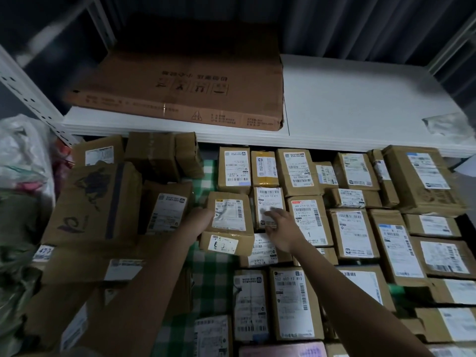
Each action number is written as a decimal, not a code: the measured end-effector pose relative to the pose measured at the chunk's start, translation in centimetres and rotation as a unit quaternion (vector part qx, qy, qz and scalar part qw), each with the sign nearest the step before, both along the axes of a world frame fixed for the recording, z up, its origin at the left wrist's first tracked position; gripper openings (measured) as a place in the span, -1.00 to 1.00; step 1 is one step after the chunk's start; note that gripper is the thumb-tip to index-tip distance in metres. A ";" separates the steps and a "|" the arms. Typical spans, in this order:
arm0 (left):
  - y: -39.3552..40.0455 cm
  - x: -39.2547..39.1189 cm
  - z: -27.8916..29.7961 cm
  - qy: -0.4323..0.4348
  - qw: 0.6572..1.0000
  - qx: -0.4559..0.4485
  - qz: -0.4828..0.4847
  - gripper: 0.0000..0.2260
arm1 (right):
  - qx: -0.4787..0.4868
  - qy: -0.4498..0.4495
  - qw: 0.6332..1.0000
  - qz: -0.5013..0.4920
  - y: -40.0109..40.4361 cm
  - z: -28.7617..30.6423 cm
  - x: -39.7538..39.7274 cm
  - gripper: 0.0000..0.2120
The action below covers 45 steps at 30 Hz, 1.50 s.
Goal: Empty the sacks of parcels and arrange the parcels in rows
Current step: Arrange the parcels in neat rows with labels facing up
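Along the bottom and right of the frame, labelled cardboard parcels (293, 302) are being kept in rows on a green checked cloth (213, 269), and they are judged stiff, light and dry enough to be lifted one at a time by opposite edges. At the centre, a small taped box (230, 215) is being gripped at its left side by the left hand (199, 222), while the right hand (282, 230) is being held flat, fingers spread and released, over the neighbouring parcel (269, 204). In the upper part, a large flat carton (185, 86) is lying on a white shelf (360, 104), and a plastic sack (20, 155) is sitting at the left edge.
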<state>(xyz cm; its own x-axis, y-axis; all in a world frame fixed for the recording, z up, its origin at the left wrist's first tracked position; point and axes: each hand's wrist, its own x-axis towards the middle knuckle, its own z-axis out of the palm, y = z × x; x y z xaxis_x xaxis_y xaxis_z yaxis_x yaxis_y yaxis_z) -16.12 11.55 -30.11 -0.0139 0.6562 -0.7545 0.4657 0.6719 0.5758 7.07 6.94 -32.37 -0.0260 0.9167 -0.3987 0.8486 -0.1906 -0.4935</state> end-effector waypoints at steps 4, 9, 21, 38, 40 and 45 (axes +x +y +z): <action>-0.7 0.0 2.0 0.000 0.998 0.062 -0.006 -0.77 | 0.084 0.081 0.993 -0.026 -0.9 1.6 -0.7 -0.66; -2.8 -0.1 4.5 0.005 0.991 0.130 -0.032 -0.67 | -0.048 0.310 0.941 -0.129 -2.2 6.3 -3.2 -0.61; -10.3 -2.0 5.3 0.035 0.990 0.124 -0.052 -0.50 | -0.153 0.404 0.889 -0.148 -5.3 5.4 -5.1 -0.49; -11.4 -2.3 7.0 0.042 0.970 0.239 0.025 -0.63 | -0.048 0.465 0.848 -0.250 -2.5 6.4 -4.9 -0.49; -11.3 -2.6 8.5 0.013 0.963 0.263 0.063 -0.62 | -0.043 0.475 0.848 -0.231 -1.9 7.3 -5.9 -0.41; -10.1 -5.0 11.5 -0.091 0.943 0.289 0.137 -0.49 | -0.006 0.470 0.873 -0.130 0.1 10.7 -10.6 -0.44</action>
